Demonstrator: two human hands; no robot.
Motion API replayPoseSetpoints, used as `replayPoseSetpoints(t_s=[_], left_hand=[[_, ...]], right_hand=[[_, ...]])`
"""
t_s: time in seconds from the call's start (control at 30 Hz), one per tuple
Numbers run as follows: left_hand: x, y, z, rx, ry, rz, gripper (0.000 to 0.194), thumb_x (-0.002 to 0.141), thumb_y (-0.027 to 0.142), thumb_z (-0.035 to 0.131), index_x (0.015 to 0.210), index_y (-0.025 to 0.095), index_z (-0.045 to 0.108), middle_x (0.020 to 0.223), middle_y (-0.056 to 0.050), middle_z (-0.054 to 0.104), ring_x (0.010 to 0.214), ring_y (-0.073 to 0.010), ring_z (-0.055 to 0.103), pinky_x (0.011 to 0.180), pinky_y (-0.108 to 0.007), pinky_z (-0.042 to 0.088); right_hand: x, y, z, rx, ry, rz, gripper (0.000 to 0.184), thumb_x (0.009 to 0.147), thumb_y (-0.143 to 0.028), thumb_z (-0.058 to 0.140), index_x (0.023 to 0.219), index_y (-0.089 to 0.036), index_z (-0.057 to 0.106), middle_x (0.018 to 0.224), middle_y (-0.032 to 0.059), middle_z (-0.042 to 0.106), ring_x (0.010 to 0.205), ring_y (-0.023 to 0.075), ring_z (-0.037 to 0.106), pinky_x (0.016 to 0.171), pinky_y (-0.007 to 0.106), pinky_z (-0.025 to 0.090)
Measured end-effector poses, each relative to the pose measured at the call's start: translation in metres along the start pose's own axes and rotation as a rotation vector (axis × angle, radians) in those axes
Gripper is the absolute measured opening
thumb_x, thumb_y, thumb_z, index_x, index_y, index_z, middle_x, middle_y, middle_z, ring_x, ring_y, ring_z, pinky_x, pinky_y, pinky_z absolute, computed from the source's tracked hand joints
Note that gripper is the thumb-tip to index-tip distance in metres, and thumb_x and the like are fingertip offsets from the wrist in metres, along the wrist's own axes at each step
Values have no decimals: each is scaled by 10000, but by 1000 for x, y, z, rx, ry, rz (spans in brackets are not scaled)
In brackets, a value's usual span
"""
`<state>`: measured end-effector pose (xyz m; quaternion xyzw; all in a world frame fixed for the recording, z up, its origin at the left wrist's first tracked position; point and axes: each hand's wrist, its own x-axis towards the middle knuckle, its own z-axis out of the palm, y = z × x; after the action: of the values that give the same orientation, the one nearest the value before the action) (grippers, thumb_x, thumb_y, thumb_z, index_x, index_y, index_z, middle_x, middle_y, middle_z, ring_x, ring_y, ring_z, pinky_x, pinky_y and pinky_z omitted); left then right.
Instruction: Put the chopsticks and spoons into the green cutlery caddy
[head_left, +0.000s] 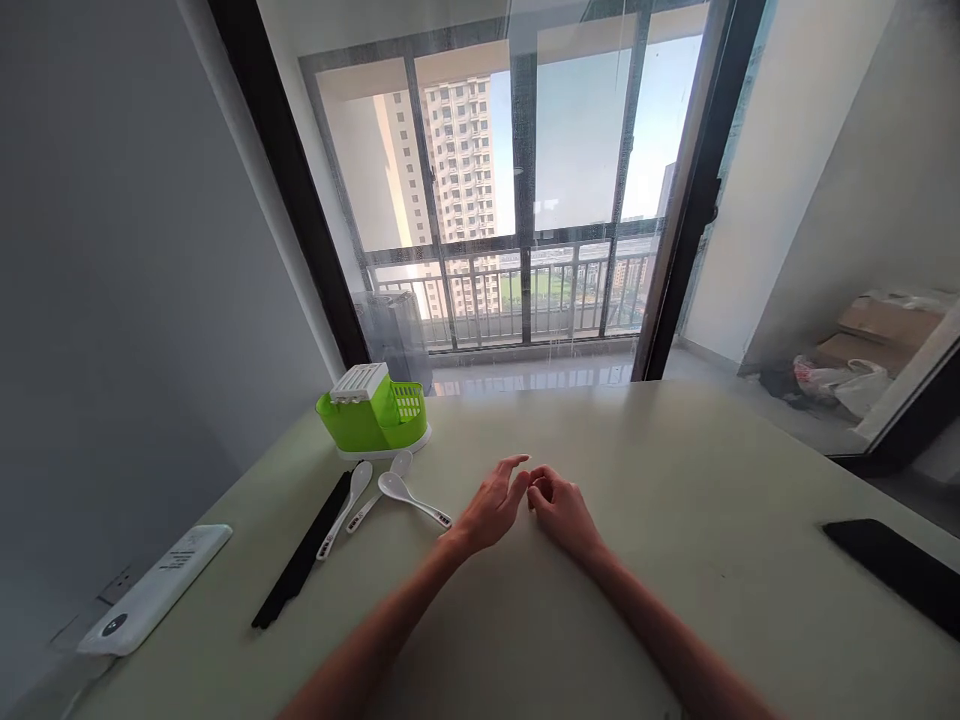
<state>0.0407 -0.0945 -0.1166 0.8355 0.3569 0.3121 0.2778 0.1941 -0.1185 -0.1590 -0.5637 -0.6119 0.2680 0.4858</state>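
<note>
My left hand (495, 503) rests above the table with its index finger stretched out and its thumb apart; nothing is in it. Beside it, my right hand (559, 508) is closed, its fingers curled in toward the thumb, and I see nothing held there. The hands nearly meet at the fingertips. Nearest my left hand lies a white spoon (414, 500) with dark marks on its handle end. Two more such spoons, one crossed by the first (379, 495) and one farther left (347, 510), lie alongside it. Past them stands a green and white utensil caddy (352, 428).
A long black strip (304, 565) lies left of the spoons. At the table's left edge is a white power strip (161, 590) with a cord. A flat black object (896, 570) lies at the right edge. Beyond the pale table (675, 480) is a glass sliding door.
</note>
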Motion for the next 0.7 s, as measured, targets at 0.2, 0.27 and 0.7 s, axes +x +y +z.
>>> replayPoseSetpoints(t_s=[0.2, 0.27, 0.7], left_hand=[[-1, -9, 22, -140, -57, 2, 461, 1045, 485, 315, 1370, 247, 540, 1243, -56, 691, 1102, -197, 656, 996, -344, 496], [-5, -10, 23, -112, -44, 4, 442, 1042, 481, 332, 1333, 239, 560, 1189, -55, 707, 1054, -197, 667, 952, -332, 508], [-10, -5, 23, 153, -28, 129, 392, 1069, 325, 236, 971, 200, 594, 949, -66, 672, 940, -182, 629, 908, -333, 505]], right_hand=[[-7, -3, 3, -235, -113, -76, 125, 821, -214, 522, 782, -191, 639, 773, 53, 713, 666, 158, 598, 605, 246, 324], [-9, -5, 4, -302, -147, -99, 135, 801, -167, 527, 748, -184, 650, 828, 78, 733, 704, 167, 620, 618, 252, 313], [-17, -13, 4, -490, -241, -151, 207, 805, -144, 518, 757, -184, 716, 874, 95, 770, 759, 183, 683, 621, 258, 326]])
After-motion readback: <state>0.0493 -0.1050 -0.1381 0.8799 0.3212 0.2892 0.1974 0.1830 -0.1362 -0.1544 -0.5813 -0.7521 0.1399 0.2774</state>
